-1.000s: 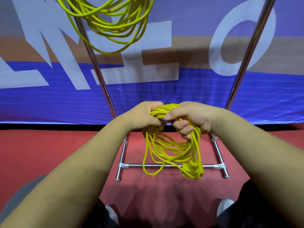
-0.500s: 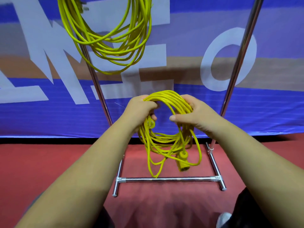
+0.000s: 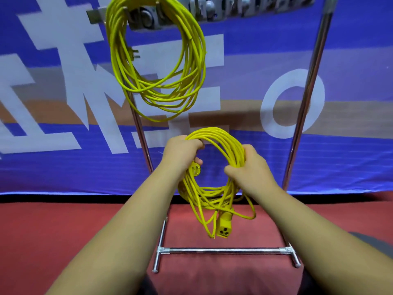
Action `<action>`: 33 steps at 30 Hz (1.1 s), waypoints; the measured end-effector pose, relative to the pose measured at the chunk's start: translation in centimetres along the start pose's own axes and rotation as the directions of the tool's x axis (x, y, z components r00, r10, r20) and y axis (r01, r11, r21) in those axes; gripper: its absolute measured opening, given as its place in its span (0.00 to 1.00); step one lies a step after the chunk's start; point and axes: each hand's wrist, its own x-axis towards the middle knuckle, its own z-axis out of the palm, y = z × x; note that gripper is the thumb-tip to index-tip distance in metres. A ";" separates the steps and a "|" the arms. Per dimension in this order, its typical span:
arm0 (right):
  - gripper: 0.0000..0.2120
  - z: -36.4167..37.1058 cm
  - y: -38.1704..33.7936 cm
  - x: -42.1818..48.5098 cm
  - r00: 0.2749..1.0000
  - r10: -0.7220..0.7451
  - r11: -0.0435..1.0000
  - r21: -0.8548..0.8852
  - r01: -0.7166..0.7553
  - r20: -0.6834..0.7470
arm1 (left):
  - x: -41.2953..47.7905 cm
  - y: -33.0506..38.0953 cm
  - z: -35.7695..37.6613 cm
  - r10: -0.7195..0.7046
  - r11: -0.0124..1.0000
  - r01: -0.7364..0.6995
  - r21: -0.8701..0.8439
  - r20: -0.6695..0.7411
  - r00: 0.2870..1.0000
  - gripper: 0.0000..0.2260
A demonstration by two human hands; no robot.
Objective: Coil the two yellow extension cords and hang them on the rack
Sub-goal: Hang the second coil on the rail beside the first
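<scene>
Lifting seems to be what's going on right now: the second cord has been brought up in front of the rack and spread into a proper open ring. It's gripped on both sides, with the left hand curled round the upper left of the bundle and the right hand clamped round the strands on the right. The socket end is left dangling below the coil, above the base bar, and a plug can be seen just under the left hand. The first cord is already hung from the top bar, up and to the left, so half the job can be called done. Compared with a second ago, the hands have been moved apart (they were bunched together on top of the coil then), the bundle has been carried higher, and the view has been tilted up enough that the top bar is now shown. By the looks of it, coiling is finished and only the hanging of this one is left.
</scene>
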 end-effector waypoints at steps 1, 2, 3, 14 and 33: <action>0.12 -0.4 -0.3 0.0 0.998 0.056 0.997 0.058 -0.056 0.002 | -0.1 0.3 -0.5 0.034 0.997 -0.035 0.065 0.017 0.999 0.05; 0.07 -0.7 -0.6 0.1 0.995 0.094 0.983 0.155 -0.096 0.021 | -0.2 0.6 -1.0 0.071 0.989 -0.074 0.132 0.031 0.997 0.04; 0.03 -1.1 -1.0 0.1 0.991 0.121 0.955 0.267 -0.133 0.061 | -0.3 0.9 -1.4 0.104 0.973 -0.110 0.202 0.042 0.994 0.04; 0.09 -7.5 -6.9 0.7 0.981 -0.022 0.910 0.411 -0.061 0.194 | -1.1 4.1 -3.8 0.348 0.835 -0.381 0.398 0.155 0.925 0.09; 0.10 -22.5 -16.3 8.1 0.973 -0.229 0.941 0.249 0.228 -0.023 | -0.2 23.5 1.5 0.560 0.704 -0.641 0.306 0.316 0.766 0.16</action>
